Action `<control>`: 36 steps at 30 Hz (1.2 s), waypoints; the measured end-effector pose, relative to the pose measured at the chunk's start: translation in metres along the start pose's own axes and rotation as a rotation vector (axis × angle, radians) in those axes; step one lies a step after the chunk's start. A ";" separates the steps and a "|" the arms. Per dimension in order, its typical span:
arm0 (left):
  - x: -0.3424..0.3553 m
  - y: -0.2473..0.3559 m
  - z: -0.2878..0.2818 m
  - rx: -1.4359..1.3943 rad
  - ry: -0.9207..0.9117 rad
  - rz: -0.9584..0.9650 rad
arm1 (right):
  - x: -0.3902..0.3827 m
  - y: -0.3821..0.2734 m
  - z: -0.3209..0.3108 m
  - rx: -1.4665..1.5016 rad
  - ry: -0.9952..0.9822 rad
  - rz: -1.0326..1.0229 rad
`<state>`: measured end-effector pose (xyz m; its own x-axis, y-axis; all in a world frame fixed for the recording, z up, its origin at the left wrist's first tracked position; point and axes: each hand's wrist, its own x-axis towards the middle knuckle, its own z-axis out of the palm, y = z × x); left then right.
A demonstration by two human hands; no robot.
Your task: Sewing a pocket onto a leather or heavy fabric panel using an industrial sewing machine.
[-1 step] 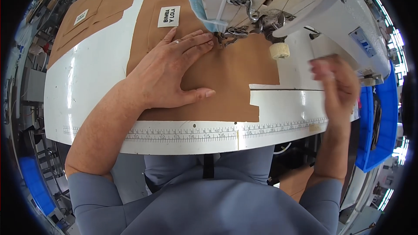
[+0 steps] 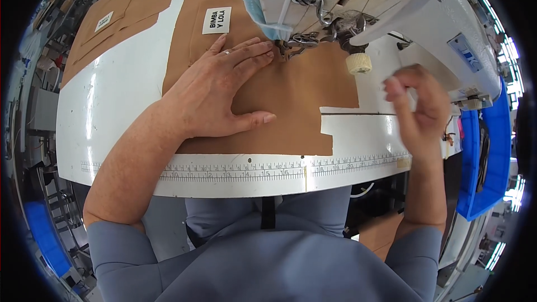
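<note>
My left hand (image 2: 215, 92) lies flat, fingers stretched out, on a brown fabric piece (image 2: 291, 95). Its fingertips reach close to the presser foot (image 2: 285, 53) of a sewing machine (image 2: 430, 28), under which the fabric runs. On the fabric beyond my fingers is a white rectangular label (image 2: 217, 20) with dark print. My right hand (image 2: 422, 109) is raised right of the fabric, below the machine arm, not touching either. Its fingers are curled, thumb tip close to the index finger; the hand is slightly blurred. Whatever it pinches, if anything, cannot be made out.
A second brown fabric piece (image 2: 126, 14) with a white label lies at the far left of the white table (image 2: 112, 95). A ruler strip (image 2: 235, 172) follows the near table edge. Right of the machine stands a blue bin (image 2: 475, 184). A cream knob (image 2: 359, 63) hangs beside the presser foot.
My right hand has moved slightly left, toward the fabric. My left hand, the fabric and the machine look almost unchanged.
</note>
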<state>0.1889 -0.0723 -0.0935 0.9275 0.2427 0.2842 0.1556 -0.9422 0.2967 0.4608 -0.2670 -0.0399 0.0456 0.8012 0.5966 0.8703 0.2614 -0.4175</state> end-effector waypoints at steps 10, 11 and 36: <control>0.002 0.000 -0.001 0.033 0.012 0.021 | 0.041 0.006 0.074 0.359 -0.294 0.538; 0.003 -0.001 0.000 0.031 0.013 0.023 | 0.040 0.011 0.081 0.413 -0.237 0.512; 0.004 -0.003 0.002 -0.045 -0.043 0.005 | 0.030 0.012 0.102 0.165 -0.143 0.498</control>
<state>0.1933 -0.0693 -0.0948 0.9421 0.2271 0.2468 0.1366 -0.9319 0.3361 0.4224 -0.1846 -0.0971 0.3555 0.9119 0.2050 0.6711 -0.0964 -0.7351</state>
